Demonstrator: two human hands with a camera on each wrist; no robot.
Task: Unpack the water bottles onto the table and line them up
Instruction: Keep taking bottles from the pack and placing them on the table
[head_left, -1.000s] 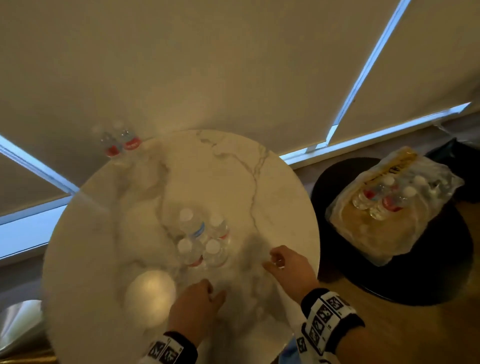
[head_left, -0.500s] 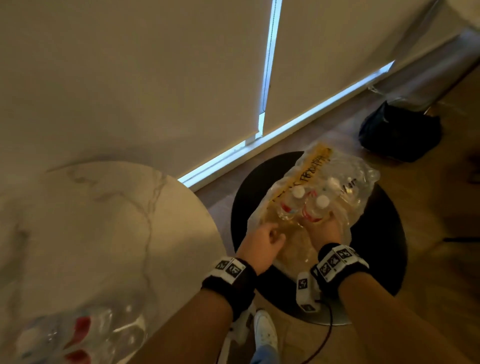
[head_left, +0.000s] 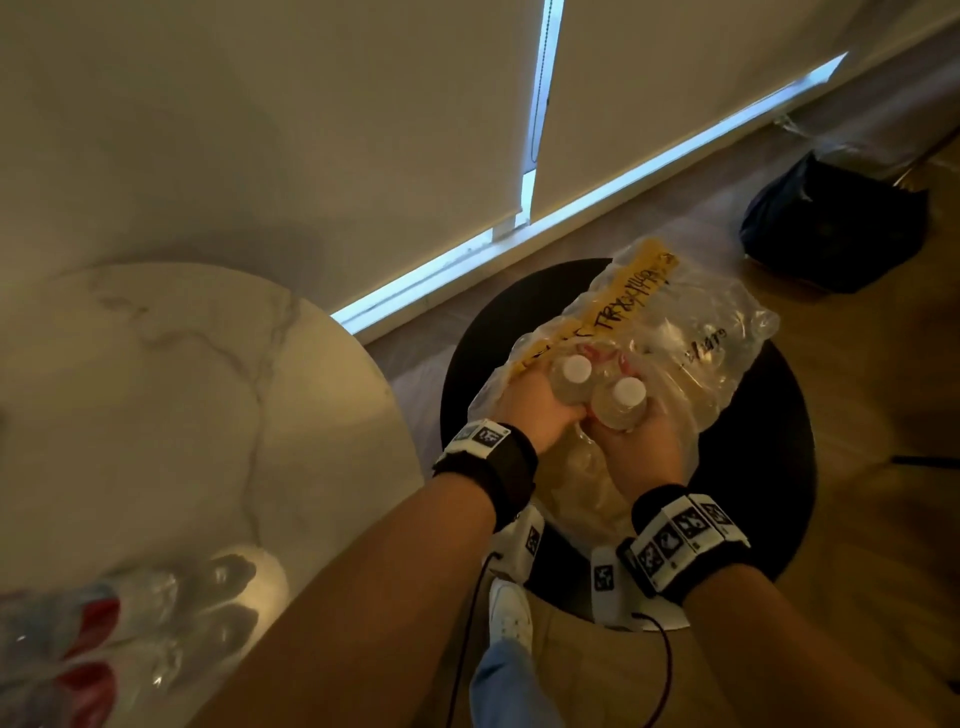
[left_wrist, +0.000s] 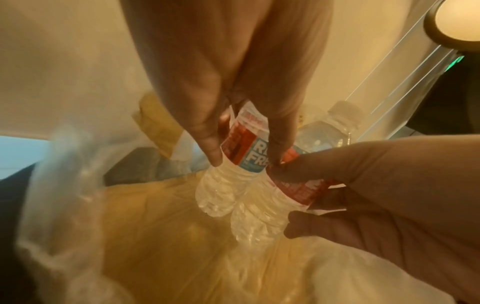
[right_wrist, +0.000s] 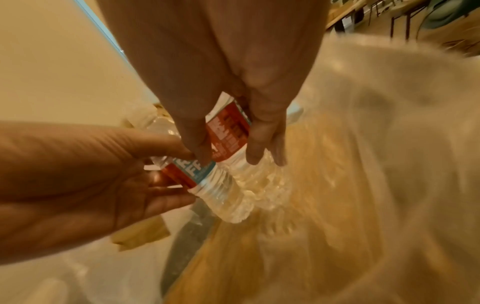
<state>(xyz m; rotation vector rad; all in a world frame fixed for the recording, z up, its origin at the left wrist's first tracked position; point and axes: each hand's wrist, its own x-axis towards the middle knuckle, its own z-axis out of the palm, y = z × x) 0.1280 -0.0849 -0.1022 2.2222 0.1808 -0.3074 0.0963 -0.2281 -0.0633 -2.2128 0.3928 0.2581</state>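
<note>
Each hand holds one clear water bottle with a white cap and a red-and-blue label, upright, just above the torn plastic pack wrap (head_left: 701, 332). My left hand (head_left: 545, 410) grips the left bottle (head_left: 571, 379) around its label; the left wrist view shows that bottle (left_wrist: 244, 152) between the thumb and fingers of my left hand (left_wrist: 246, 161). My right hand (head_left: 636, 441) grips the right bottle (head_left: 623, 402), and the right wrist view shows this bottle (right_wrist: 228, 131) in that hand (right_wrist: 230, 159). The two bottles touch side by side. Another bottle (left_wrist: 335, 123) stands in the wrap behind them.
The wrap lies on a round black stool (head_left: 769, 467). To the left is the round marble table (head_left: 208, 389), with several bottles (head_left: 130, 623) blurred at its near edge. A dark bag (head_left: 831, 223) sits on the wooden floor near the window blinds.
The view swung from the marble table to the black stool. Both hands left the table, reached into the wrap and now each grips a bottle lifted from it.
</note>
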